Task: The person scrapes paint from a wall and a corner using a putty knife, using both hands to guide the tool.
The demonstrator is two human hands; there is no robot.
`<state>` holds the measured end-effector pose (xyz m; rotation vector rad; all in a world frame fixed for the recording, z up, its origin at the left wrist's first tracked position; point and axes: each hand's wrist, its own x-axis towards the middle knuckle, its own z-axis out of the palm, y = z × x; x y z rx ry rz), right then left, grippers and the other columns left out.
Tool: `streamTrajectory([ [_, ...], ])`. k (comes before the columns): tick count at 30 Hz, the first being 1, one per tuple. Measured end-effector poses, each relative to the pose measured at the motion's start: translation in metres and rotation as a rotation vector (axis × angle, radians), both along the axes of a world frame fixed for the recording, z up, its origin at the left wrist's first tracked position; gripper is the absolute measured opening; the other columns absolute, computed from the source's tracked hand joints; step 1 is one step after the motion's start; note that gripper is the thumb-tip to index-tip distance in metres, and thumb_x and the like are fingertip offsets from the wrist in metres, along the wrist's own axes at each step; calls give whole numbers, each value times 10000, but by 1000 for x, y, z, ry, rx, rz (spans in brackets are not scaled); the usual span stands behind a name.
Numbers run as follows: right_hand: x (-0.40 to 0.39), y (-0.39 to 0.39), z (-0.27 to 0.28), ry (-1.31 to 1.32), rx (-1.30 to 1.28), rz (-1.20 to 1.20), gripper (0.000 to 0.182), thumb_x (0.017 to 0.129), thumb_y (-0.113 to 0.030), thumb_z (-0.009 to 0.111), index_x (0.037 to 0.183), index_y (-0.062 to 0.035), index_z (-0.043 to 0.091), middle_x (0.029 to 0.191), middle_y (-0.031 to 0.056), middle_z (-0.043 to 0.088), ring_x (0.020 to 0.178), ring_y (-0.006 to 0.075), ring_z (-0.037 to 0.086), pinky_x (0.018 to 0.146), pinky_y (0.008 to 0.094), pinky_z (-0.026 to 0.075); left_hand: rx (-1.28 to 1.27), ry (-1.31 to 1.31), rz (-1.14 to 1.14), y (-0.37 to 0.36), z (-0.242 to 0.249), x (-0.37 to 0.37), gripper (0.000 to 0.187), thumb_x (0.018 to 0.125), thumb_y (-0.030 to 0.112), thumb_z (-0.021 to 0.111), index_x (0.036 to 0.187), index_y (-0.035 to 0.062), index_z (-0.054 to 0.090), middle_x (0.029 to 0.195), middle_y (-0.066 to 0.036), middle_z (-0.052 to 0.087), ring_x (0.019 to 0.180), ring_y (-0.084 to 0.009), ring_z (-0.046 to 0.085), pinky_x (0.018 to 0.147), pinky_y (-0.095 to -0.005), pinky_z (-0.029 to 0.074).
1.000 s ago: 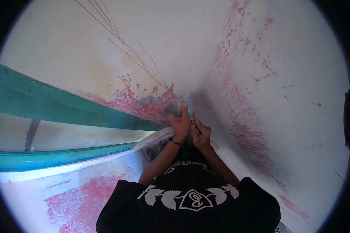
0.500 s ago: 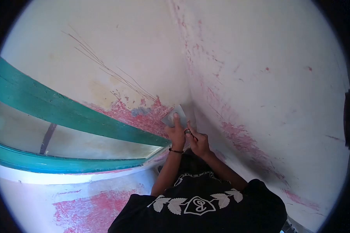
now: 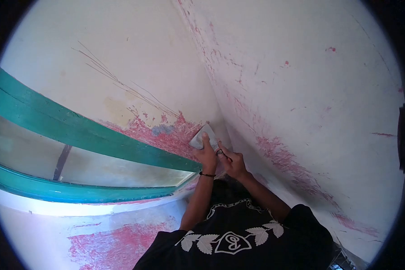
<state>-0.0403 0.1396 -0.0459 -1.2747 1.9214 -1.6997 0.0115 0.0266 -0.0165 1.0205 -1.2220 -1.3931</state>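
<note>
Scraper (image 3: 198, 138): we see its long axis slant, blade up-left, the left hand's (image 3: 206, 155) and right hand's (image 3: 235, 165) grip clasping it.

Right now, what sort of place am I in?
Probably a room under renovation: pink patches blotch the pale walls, a teal frame crosses one, and you're holding a scraper-like blade.

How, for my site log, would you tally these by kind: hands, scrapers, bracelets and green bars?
Hands: 2, left hand and right hand
Scrapers: 1, the scraper
Bracelets: 1, the bracelet
Green bars: 2, upper bar and lower bar
Total: 6
</note>
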Motion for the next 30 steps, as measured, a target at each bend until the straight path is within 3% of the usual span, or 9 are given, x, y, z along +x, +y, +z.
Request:
streamTrajectory([
  [2, 1, -3, -6, 23, -42, -20, 465, 935, -166, 647, 1378, -41, 581, 843, 189, 707, 545, 171, 587, 561, 325, 484, -37, 15, -7, -1, 1, 3, 385, 969, 312, 676, 1002, -71, 676, 941, -76, 685, 783, -141, 622, 678, -306, 511],
  [5, 10, -11, -8, 77, -246, -77, 477, 933, -105, 629, 1402, -50, 561, 687, 139, 630, 490, 117, 453, 522, 281, 434, -62, 34, -21, 1, 1, 5, 343, 978, 256, 668, 990, -87, 684, 925, -68, 689, 788, -131, 613, 681, -313, 513],
  [8, 12, -12, -7, 79, -178, -72, 470, 938, -103, 626, 1399, -43, 561, 709, 118, 645, 505, 116, 457, 531, 278, 442, -66, 11, 3, -2, 9, 1, 344, 978, 258, 667, 957, -84, 695, 900, -59, 695, 776, -123, 614, 680, -314, 511],
  [11, 20, -12, 11, 23, -34, -78, 483, 936, -133, 645, 1403, -44, 558, 776, 144, 698, 524, 131, 539, 545, 295, 472, -49, -61, 5, 2, 26, 13, 345, 976, 262, 670, 944, -81, 700, 885, -55, 700, 766, -114, 616, 676, -313, 510],
  [14, 16, -15, -7, 138, -83, -109, 491, 939, -134, 644, 1415, -55, 549, 723, 134, 661, 514, 119, 494, 531, 290, 454, -26, 5, -61, -7, 11, 11, 347, 972, 266, 675, 956, -79, 697, 891, -57, 701, 769, -108, 615, 674, -314, 509],
  [17, 22, -19, 2, 33, -140, -144, 444, 933, -113, 647, 1364, -21, 590, 652, 53, 561, 560, 69, 460, 539, 256, 418, -24, -20, -56, -9, 11, 7, 358, 965, 283, 683, 980, -75, 690, 919, -66, 697, 783, -112, 613, 674, -309, 506],
  [20, 26, -16, 17, 48, -49, -139, 474, 945, -142, 636, 1406, -61, 563, 603, 104, 532, 480, 136, 456, 508, 285, 426, -2, -45, -47, -8, 19, 12, 369, 961, 299, 686, 981, -69, 689, 925, -70, 693, 786, -121, 613, 672, -307, 506],
  [26, 16, -15, -8, 91, -78, -134, 462, 947, -154, 635, 1395, -62, 575, 579, 100, 501, 477, 135, 460, 515, 280, 431, -11, -55, -43, -10, 20, 4, 366, 972, 282, 673, 913, -78, 698, 847, -49, 693, 762, -108, 606, 667, -312, 499],
  [30, 17, -26, 27, 78, -159, -158, 472, 939, -145, 645, 1396, -54, 570, 679, 123, 621, 495, 134, 495, 531, 285, 450, -59, 19, -91, -16, 38, 5, 392, 975, 295, 665, 914, -91, 696, 867, -65, 700, 775, -111, 614, 670, -313, 499],
])
